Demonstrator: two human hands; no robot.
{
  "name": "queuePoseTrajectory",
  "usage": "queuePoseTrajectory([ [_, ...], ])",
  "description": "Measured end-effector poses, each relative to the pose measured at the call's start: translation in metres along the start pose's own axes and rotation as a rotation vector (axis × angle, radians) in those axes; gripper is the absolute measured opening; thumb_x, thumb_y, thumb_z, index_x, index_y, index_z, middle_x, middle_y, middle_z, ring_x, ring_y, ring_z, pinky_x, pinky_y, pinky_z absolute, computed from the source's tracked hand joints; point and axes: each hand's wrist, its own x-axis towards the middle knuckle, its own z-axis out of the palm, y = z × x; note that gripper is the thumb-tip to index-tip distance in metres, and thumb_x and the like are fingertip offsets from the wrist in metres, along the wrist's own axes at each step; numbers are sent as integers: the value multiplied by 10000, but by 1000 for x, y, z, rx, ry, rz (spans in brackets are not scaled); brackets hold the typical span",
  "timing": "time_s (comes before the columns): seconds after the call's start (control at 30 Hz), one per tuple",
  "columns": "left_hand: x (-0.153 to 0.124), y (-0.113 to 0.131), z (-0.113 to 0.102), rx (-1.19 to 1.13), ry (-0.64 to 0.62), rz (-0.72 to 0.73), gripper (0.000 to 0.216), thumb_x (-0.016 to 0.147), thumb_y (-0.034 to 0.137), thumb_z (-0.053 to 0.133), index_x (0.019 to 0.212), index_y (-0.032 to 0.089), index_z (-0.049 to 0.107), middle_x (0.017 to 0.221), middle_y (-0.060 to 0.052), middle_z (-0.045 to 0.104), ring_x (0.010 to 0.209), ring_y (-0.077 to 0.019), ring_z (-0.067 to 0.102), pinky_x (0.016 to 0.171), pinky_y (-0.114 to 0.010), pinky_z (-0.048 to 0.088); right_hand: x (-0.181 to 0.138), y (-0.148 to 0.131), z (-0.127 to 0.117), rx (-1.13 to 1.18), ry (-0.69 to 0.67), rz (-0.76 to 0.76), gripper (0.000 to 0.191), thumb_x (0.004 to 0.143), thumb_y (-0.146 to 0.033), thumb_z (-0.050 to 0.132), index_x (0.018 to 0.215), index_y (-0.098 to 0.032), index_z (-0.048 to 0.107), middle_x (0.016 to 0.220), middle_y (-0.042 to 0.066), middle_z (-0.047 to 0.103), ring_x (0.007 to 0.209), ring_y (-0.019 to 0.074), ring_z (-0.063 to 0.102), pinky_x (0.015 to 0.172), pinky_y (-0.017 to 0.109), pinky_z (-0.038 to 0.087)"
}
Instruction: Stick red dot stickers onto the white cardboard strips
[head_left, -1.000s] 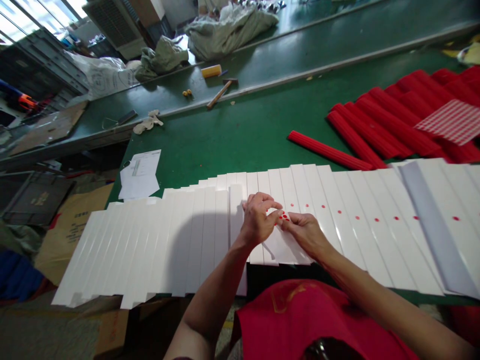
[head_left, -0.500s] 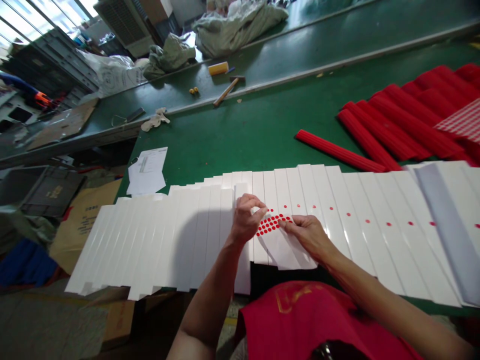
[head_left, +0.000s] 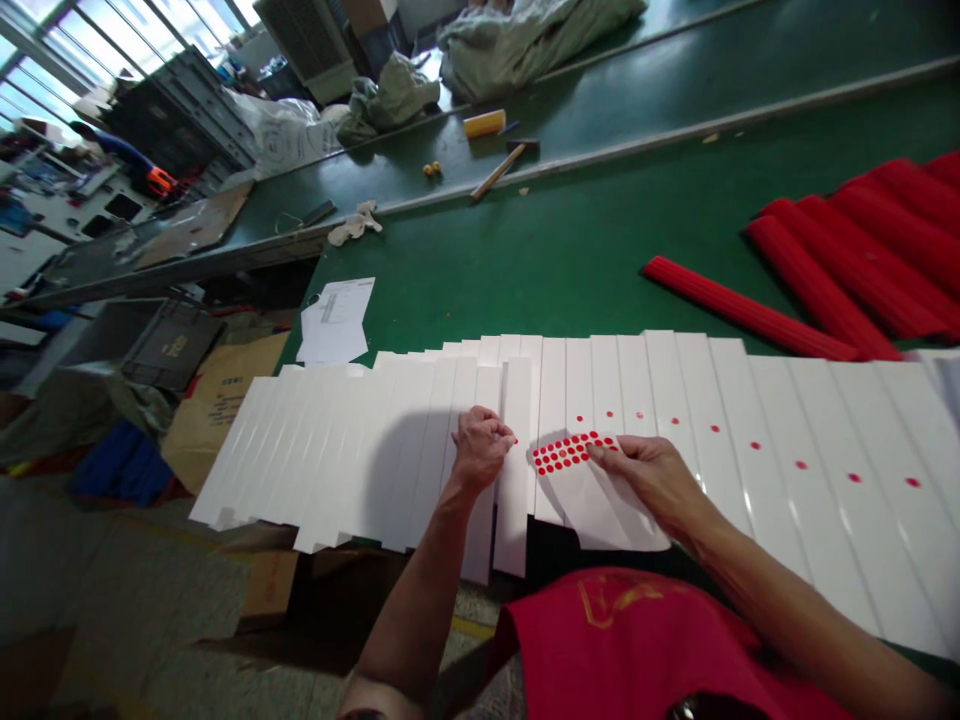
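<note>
In the head view my right hand (head_left: 649,470) grips a white sheet of red round stickers (head_left: 622,515) between thumb and fingers. The sheet lies tilted over the row of flat white cartons (head_left: 679,385). To its left, my left hand (head_left: 481,447) is closed in a pinch, with one red dot sticker (head_left: 515,441) at its fingertips. That hand is over a narrow white carton (head_left: 512,520) that sticks out toward me. Cartons to the right each bear one red dot; those to the left (head_left: 337,430) show plain white faces.
Rolled red ribbed pieces (head_left: 847,260) lie at the right, one roll (head_left: 742,305) apart from them. Papers (head_left: 337,320) rest at the green table's left edge. Behind, a hammer (head_left: 499,172) and a yellow cylinder (head_left: 484,123) lie on a ledge. A person (head_left: 127,155) is far left.
My left hand has moved away from the sticker sheet toward the left, carrying a red dot sticker. My right hand still holds the sheet. The whole view has shifted somewhat.
</note>
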Motion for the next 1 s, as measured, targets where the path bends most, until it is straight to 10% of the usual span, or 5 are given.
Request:
queuePoseTrajectory([
  [0.37,-18,-7,23,212,308,64,219,708,306,781,880,222,675,1016,-42,621,1033,-240,494,838,-373,360,1,2,0,23,-82,64,350,654,-474,793,619,-143,683,547,51,654,438,132,539,412,223,357],
  [0.63,-13,-98,-49,413,709,-464,426,860,476,576,1154,168,600,1144,-126,598,1082,-300,514,839,-396,388,15,13,13,37,-484,162,294,739,-447,733,902,-208,784,915,106,748,783,270,691,733,346,516],
  [0.8,-14,-154,-81,511,678,-614,434,855,430,578,1158,121,600,1142,-161,585,1071,-329,515,827,-397,397,19,24,37,-163,-490,-44,308,721,-508,719,784,-216,796,1251,108,645,1252,349,492,1073,412,319],
  [1.0,-12,-154,-60,687,672,-530,367,899,435,452,1043,135,606,1071,-157,568,1006,-333,508,768,-392,399,15,33,54,-167,-446,-164,332,670,-519,752,781,-208,793,1141,138,695,1421,282,267,1112,402,234],
])
